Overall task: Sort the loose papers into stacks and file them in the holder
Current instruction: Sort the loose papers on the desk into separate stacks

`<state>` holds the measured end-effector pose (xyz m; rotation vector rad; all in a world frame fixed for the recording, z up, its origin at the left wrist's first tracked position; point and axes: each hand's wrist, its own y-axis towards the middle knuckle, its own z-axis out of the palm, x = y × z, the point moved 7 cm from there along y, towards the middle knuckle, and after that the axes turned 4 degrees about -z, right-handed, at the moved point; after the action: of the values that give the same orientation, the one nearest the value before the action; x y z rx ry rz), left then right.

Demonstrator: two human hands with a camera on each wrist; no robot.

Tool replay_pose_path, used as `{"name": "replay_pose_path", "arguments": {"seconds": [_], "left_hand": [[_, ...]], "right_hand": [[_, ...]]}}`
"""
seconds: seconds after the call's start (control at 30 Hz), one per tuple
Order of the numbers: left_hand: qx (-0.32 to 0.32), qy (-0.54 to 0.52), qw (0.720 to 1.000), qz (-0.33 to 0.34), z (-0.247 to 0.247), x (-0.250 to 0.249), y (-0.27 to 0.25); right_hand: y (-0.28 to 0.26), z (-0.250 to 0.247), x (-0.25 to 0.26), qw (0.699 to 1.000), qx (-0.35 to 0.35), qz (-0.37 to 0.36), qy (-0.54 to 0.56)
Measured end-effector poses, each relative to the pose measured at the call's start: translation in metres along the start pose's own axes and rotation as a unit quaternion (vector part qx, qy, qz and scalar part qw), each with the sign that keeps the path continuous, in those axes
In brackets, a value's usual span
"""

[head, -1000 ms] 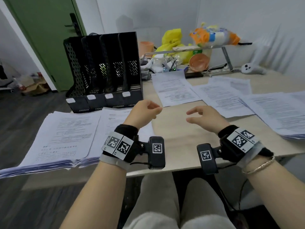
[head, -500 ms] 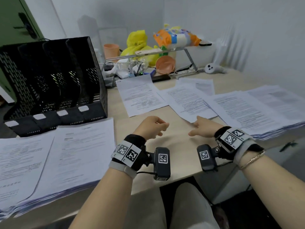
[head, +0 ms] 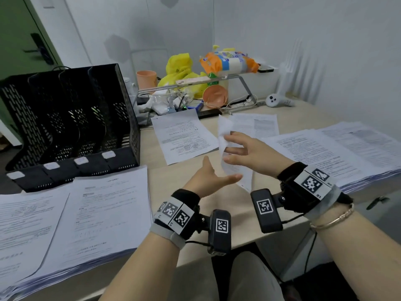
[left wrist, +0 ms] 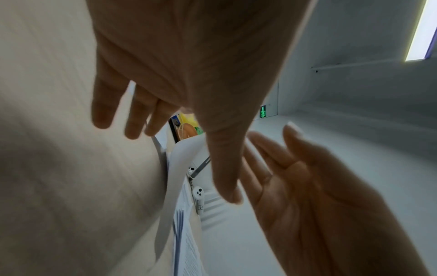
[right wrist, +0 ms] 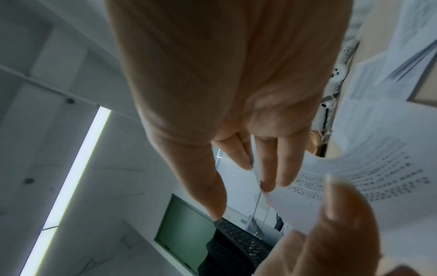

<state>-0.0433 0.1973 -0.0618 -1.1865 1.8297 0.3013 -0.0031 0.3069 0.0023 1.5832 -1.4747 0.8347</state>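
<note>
The right hand (head: 249,157) lightly pinches a curling sheet (head: 235,170) right of the holder (head: 71,127); the spread left hand (head: 208,179) holds nothing. The limp sheet could slip or crease.

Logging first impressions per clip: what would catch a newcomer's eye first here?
Mid-desk, the right hand lifts a curling sheet off the table while the open left hand reaches under it. A black holder stands at the left, its slots looking empty. Thick paper stacks lie front left and at the right.
</note>
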Motion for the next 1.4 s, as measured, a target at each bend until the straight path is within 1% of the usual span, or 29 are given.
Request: {"name": "replay_pose_path", "arguments": {"seconds": [0.1,0.2,0.27,0.33,0.4,0.47,0.5,0.57,0.63,0.67,0.77,0.9,0.97,1.03,1.07,1.13,1.17,1.23,1.27,1.3,1.33,1.4], "left_hand": [[-0.035,-0.036,0.998,0.031,-0.01,-0.011,-0.005],[-0.114,-0.05,0.99,0.069,-0.034,-0.015,-0.008],[-0.162,-0.042,0.982,0.087,-0.054,-0.018,-0.013],[-0.191,-0.02,0.977,0.088,-0.074,-0.02,-0.019],[-0.219,-0.013,0.971,0.093,-0.095,-0.022,-0.026],[-0.239,-0.033,0.965,0.099,-0.113,-0.023,-0.033],[-0.249,-0.035,0.963,0.101,-0.121,-0.025,-0.037],[-0.256,-0.026,0.961,0.103,-0.131,-0.028,-0.043],[-0.246,-0.015,0.963,0.112,-0.138,-0.033,-0.049],[-0.239,-0.013,0.964,0.115,-0.14,-0.035,-0.051],[-0.223,-0.023,0.966,0.126,-0.143,-0.039,-0.057],[-0.256,-0.046,0.956,0.134,-0.152,-0.038,-0.06],[-0.267,-0.045,0.952,0.14,-0.151,-0.038,-0.056],[-0.271,-0.031,0.952,0.136,-0.148,-0.039,-0.051],[-0.28,-0.028,0.951,0.13,-0.148,-0.036,-0.048],[-0.305,-0.036,0.944,0.118,-0.149,-0.033,-0.04],[-0.32,-0.044,0.941,0.106,-0.15,-0.03,-0.037],[-0.34,-0.072,0.934,0.084,-0.146,-0.028,-0.031],[-0.345,-0.095,0.93,0.081,-0.141,-0.028,-0.028],[-0.346,-0.123,0.927,0.078,-0.135,-0.029,-0.027],[-0.344,-0.153,0.923,0.079,-0.126,-0.031,-0.025],[-0.317,-0.205,0.922,0.088,-0.108,-0.036,-0.019]], "right_hand": [[0.0,0.007,0.016,0.999,0.009,-0.026,0.027],[0.0,0.009,0.024,0.998,0.018,-0.047,0.04],[-0.001,0.004,0.028,0.997,0.013,-0.073,0.034],[0.0,-0.01,0.032,0.994,-0.031,-0.102,-0.008],[0.001,-0.03,0.033,0.987,-0.111,-0.113,-0.022],[0.0,-0.05,0.031,0.978,-0.184,-0.097,-0.032],[0.0,-0.057,0.031,0.974,-0.204,-0.085,-0.059],[0.003,-0.067,0.025,0.968,-0.209,-0.045,-0.135],[0.005,-0.069,0.022,0.962,-0.185,-0.006,-0.203],[0.006,-0.069,0.019,0.963,-0.168,0.009,-0.212],[0.002,-0.059,0.017,0.977,-0.124,0.027,-0.174],[-0.009,-0.057,0.013,0.982,-0.121,0.02,-0.14],[-0.012,-0.059,0.009,0.983,-0.119,0.028,-0.136],[-0.014,-0.069,0.002,0.978,-0.149,0.052,-0.137],[-0.015,-0.078,-0.002,0.971,-0.181,0.068,-0.141],[-0.025,-0.098,-0.01,0.945,-0.257,0.104,-0.171],[-0.031,-0.105,-0.008,0.933,-0.289,0.098,-0.191],[-0.046,-0.114,0.001,0.914,-0.346,0.055,-0.205],[-0.053,-0.115,0.004,0.914,-0.363,0.037,-0.176],[-0.058,-0.114,0.005,0.92,-0.365,0.025,-0.138],[-0.06,-0.109,0.003,0.933,-0.343,0.023,-0.105],[-0.058,-0.088,-0.001,0.965,-0.245,0.049,-0.078]]}}
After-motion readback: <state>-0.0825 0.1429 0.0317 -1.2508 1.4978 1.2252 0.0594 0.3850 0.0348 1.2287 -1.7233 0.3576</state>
